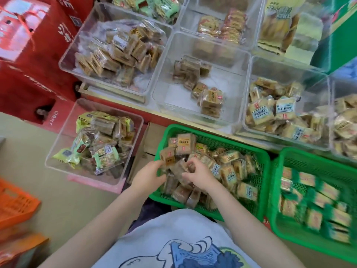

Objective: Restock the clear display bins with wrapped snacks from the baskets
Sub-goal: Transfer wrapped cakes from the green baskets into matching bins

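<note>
A green basket (222, 136) in front of me holds several brown and yellow wrapped snacks. Both hands are inside its left half. My left hand (148, 176) and my right hand (199, 174) together grip a stack of brown wrapped snacks (180, 148) lifted a little above the pile. Directly behind the basket stands a clear display bin (193, 45) with only a few brown snacks at its middle and front right. A second green basket (309, 157) to the right holds green-edged snack packs.
Fuller clear bins surround the sparse one: one at left (81, 43), one at right (286, 68), others behind. A clear bin of mixed green and brown packs (73, 117) sits on the floor at left. Red cartons (32, 55) stand far left, an orange crate (17, 206) lower left.
</note>
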Demonstrator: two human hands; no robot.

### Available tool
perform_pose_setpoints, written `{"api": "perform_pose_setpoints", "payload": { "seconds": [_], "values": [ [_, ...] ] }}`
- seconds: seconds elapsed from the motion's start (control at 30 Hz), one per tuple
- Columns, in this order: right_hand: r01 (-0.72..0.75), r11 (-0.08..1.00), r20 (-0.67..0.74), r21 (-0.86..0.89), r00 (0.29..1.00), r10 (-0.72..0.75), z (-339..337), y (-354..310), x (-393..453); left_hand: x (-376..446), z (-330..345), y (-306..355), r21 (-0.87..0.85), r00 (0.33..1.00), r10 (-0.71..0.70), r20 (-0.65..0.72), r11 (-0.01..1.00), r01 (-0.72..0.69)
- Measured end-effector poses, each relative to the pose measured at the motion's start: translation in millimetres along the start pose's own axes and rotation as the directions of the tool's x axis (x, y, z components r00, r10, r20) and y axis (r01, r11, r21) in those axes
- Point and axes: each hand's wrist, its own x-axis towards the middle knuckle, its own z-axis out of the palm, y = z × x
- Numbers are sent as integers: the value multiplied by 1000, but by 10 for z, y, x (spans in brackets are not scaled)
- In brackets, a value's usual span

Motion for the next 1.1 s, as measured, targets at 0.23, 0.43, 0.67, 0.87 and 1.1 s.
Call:
{"api": "perform_pose_setpoints", "payload": {
  "seconds": [0.23, 0.43, 0.67, 0.87, 1.1],
  "values": [
    [-282, 616, 398, 736, 916, -56, -635, -124, -461, -83, -361, 627, -595, 947, 245, 208, 800, -76],
    [-121, 577, 180, 808, 983, -46, -890, -92, -446, 27, -533, 938, -590, 996, -3, 87, 806, 54],
    [91, 767, -30, 635, 995, -93, -1245, -288, -425, 153, -605, 1079, -717, 993, -114, 34, 689, 103],
    [205, 552, -270, 808, 962, 37, -1722, -867, 138, 194, -659, 821, -776, 960, -281, 3, 605, 180],
    [117, 759, -303, 641, 947, 110, -1618, -1077, 455, 191, -446, 612, -749, 930, -366, 29, 608, 263]
  ]
}}
